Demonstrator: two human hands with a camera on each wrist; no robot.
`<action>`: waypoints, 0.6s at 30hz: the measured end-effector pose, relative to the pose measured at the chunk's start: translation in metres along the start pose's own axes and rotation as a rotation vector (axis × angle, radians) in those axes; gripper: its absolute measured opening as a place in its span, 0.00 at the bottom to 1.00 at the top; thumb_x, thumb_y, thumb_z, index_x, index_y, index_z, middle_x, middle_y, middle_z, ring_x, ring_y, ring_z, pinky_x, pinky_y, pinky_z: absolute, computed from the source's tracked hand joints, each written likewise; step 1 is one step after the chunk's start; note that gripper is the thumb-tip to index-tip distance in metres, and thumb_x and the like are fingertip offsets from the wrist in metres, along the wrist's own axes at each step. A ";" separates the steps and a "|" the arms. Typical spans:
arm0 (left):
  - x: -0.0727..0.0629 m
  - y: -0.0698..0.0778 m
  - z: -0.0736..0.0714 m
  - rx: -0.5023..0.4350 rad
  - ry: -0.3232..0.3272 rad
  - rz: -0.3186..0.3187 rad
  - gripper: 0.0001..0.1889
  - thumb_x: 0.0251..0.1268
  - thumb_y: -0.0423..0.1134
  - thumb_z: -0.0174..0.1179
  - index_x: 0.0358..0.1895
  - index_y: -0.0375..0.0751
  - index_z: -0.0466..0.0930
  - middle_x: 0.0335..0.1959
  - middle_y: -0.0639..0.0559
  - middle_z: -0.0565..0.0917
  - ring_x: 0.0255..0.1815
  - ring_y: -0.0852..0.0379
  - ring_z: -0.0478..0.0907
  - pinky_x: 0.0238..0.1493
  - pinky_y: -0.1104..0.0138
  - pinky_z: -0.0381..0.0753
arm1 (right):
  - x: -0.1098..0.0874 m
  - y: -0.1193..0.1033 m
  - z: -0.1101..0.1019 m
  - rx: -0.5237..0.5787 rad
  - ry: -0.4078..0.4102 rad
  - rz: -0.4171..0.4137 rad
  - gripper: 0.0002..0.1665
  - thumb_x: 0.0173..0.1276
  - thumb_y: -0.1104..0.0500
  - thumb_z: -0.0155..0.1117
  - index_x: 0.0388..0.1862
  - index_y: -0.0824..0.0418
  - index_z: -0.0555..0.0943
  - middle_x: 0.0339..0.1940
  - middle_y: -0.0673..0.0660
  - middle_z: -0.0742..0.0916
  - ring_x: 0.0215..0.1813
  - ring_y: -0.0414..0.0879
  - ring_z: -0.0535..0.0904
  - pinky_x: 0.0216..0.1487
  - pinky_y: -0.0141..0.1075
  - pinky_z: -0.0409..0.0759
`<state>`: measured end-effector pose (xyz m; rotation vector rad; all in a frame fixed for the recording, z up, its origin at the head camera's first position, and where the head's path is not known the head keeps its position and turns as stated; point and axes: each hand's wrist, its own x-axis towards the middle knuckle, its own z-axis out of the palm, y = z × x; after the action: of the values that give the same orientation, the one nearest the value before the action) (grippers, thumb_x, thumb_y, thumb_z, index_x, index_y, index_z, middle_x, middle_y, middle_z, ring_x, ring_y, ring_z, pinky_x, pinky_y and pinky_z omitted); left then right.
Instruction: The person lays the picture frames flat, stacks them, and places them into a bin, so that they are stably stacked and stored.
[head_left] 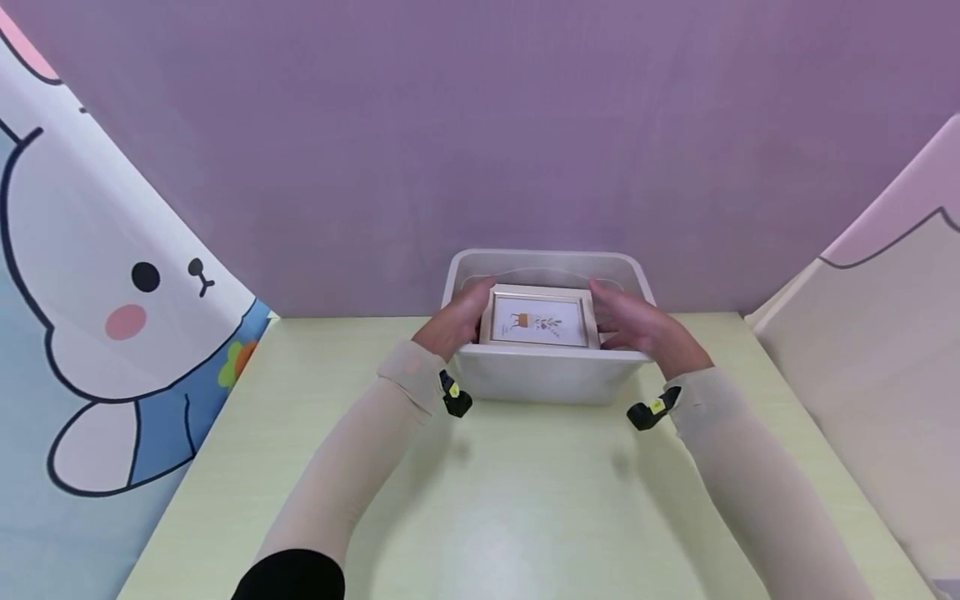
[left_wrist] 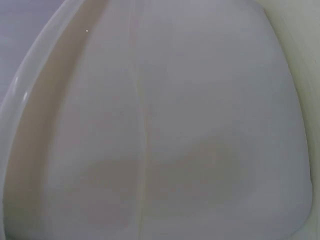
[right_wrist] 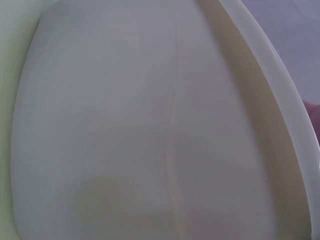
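Observation:
A picture frame [head_left: 538, 321] with a pale wooden border sits within a white plastic bin [head_left: 536, 379], its near edge close to the bin's front rim. Its white print carries a small brown pot-like figure and a sprig. My left hand [head_left: 457, 321] grips the frame's left side, thumb by the upper corner and most fingers hidden behind the frame and rim. On the opposite side, my right hand [head_left: 633, 321] holds the right edge, thumb by the top corner and fingers spread along the side. Both wrist views are filled by the bin's outer wall [left_wrist: 215, 100].
The bin stands on a pale yellow-green table [head_left: 495, 492], near its back edge. Behind rises a purple wall [head_left: 480, 142]. A cartoon-printed panel [head_left: 90, 333] borders the left, and a pale panel [head_left: 885, 350] the right.

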<state>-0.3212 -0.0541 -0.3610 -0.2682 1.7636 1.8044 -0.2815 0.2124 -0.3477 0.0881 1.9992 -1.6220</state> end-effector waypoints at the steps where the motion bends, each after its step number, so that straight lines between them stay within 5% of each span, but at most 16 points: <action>1: 0.000 0.000 0.000 0.021 0.003 -0.005 0.31 0.81 0.59 0.37 0.73 0.41 0.69 0.70 0.42 0.75 0.71 0.45 0.72 0.76 0.50 0.66 | 0.000 0.000 0.000 -0.011 0.008 -0.007 0.49 0.81 0.33 0.33 0.84 0.56 0.29 0.85 0.70 0.44 0.82 0.75 0.42 0.79 0.68 0.50; 9: 0.000 0.001 -0.003 0.158 0.075 0.040 0.34 0.81 0.62 0.36 0.77 0.44 0.62 0.76 0.43 0.68 0.78 0.44 0.63 0.80 0.48 0.58 | 0.006 0.001 0.005 -0.154 0.159 -0.096 0.44 0.83 0.40 0.40 0.85 0.60 0.41 0.85 0.67 0.53 0.83 0.69 0.51 0.80 0.62 0.56; 14: -0.004 0.002 -0.002 0.276 0.109 0.168 0.34 0.83 0.58 0.35 0.84 0.49 0.46 0.85 0.49 0.48 0.86 0.47 0.44 0.85 0.51 0.44 | 0.001 0.001 0.009 -0.324 0.278 -0.232 0.43 0.83 0.43 0.42 0.84 0.64 0.44 0.84 0.67 0.55 0.84 0.64 0.51 0.83 0.57 0.53; 18: -0.017 0.008 -0.002 0.322 0.112 0.274 0.35 0.83 0.56 0.37 0.84 0.48 0.39 0.86 0.53 0.42 0.86 0.50 0.39 0.85 0.53 0.41 | -0.009 -0.004 0.014 -0.454 0.351 -0.317 0.42 0.83 0.44 0.44 0.84 0.65 0.48 0.83 0.67 0.59 0.82 0.63 0.57 0.82 0.55 0.56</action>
<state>-0.3123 -0.0601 -0.3456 0.0051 2.2256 1.6740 -0.2702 0.2015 -0.3418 -0.1314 2.7237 -1.3528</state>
